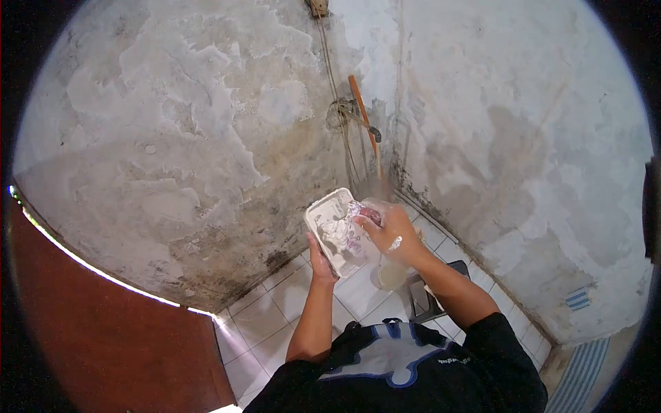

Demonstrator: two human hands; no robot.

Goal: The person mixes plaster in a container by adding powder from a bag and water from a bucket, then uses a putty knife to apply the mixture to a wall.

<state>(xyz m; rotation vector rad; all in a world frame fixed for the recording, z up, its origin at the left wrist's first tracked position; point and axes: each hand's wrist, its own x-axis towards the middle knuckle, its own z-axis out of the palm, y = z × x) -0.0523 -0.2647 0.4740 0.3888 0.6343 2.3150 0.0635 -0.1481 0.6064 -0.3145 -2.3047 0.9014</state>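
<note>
My left hand (322, 260) grips the lower left side of a white rectangular tray (311, 219), its thumb along the edge. White paste (334, 233) lies inside the tray, heaped toward the middle. Over the tray's right side, my right hand (391, 226) is closed around a short reddish tool (366, 212) smeared with white, its kind unclear through the blur. The tool's end reaches to the paste. A white smear marks the back of my right hand.
Below my right forearm stand a pale round container (392, 277) and a dark grey stool (418, 303) on white floor tiles (292, 292). An orange stick (355, 93) leans in the corner beside a pipe (374, 132). Stained, peeling walls meet there; a brown door (89, 330) is at left.
</note>
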